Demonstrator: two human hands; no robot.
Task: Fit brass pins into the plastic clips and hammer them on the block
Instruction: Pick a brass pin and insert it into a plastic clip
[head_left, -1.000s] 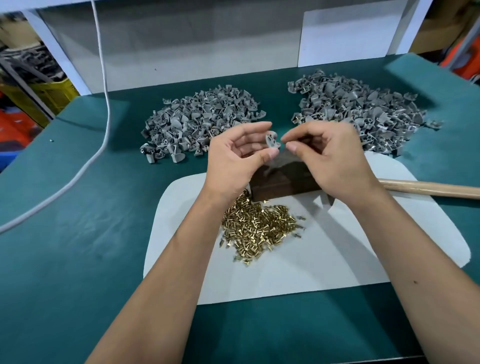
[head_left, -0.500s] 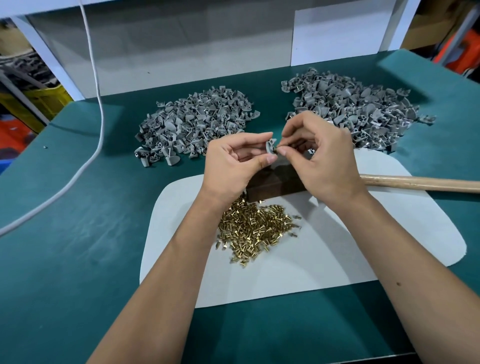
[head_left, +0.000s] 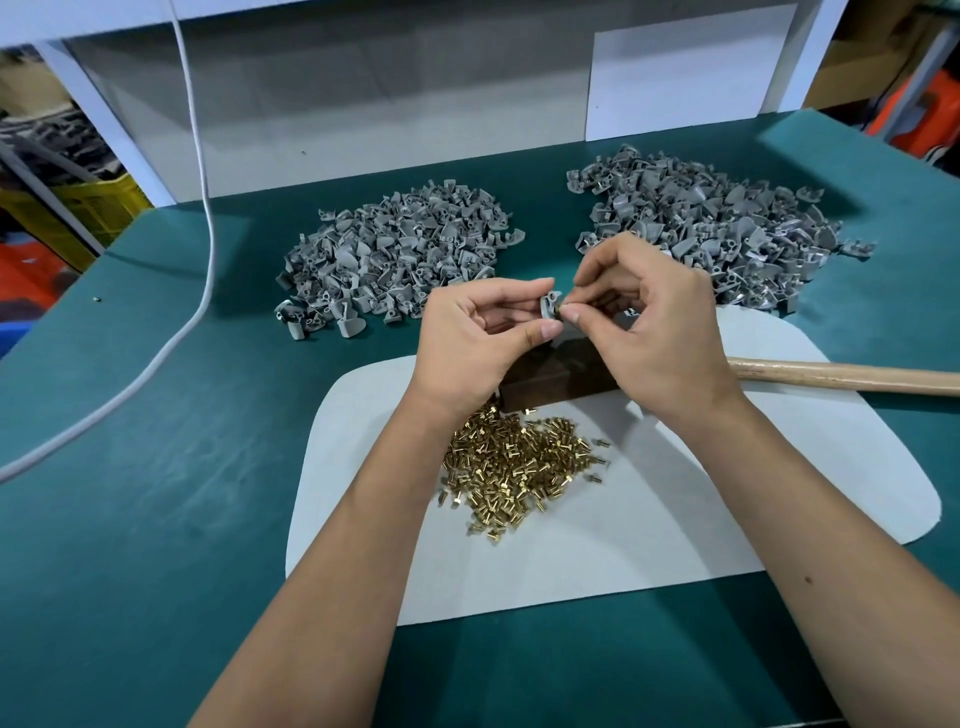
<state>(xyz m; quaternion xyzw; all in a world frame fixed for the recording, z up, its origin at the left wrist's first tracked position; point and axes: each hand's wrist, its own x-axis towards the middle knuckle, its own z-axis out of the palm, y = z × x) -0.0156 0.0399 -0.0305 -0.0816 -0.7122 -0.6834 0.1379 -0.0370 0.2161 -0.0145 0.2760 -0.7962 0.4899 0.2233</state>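
Pin going in, nothing hammered yet

A small grey plastic clip (head_left: 548, 306) is pinched by the left hand (head_left: 480, 338); a brass pin (head_left: 560, 310) is pinched against it by the right hand (head_left: 657, 327). Dark wooden block (head_left: 550, 382) bare, both piles waiting.

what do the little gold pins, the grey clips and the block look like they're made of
Pins: shiny yellow metal, likely brass, judging by the glints. Clips: matte grey, moulded shapes, apparently plastic. Block: dark brown, smooth faces; probably wood, though possibly metal.

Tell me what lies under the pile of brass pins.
The pile of brass pins lies on a white sheet, which rests on the green table. The left forearm covers the pile's left edge.
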